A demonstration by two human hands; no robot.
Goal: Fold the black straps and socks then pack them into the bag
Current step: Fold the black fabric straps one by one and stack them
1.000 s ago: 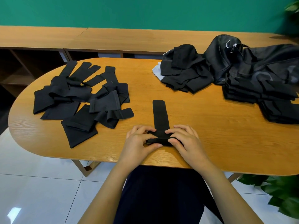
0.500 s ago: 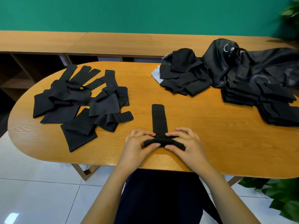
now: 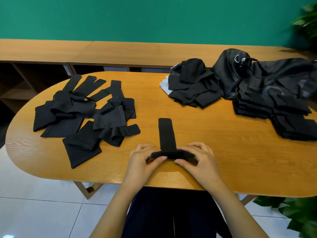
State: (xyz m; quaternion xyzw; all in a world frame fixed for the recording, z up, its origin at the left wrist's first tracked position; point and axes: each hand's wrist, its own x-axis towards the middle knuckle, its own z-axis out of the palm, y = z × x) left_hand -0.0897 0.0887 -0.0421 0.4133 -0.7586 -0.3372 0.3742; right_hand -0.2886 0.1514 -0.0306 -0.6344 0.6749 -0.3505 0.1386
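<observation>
The step in hand looks like the folding of one black strap. It lies on the wooden surface pointing straight away from the person. Its far end is flat and its near end is turned over into a thick bundle close to the front edge. The left hand pinches the bundle's left side, thumb in front and fingers curled over the top. The right hand does the same on the right side.

I'd say the next move is to turn the bundle forward along the flat length, both hands moving evenly so the edges stay in line. Plenty remains: a loose heap of black pieces lies to the left, well apart from the neat stack and the bag at the far right.
</observation>
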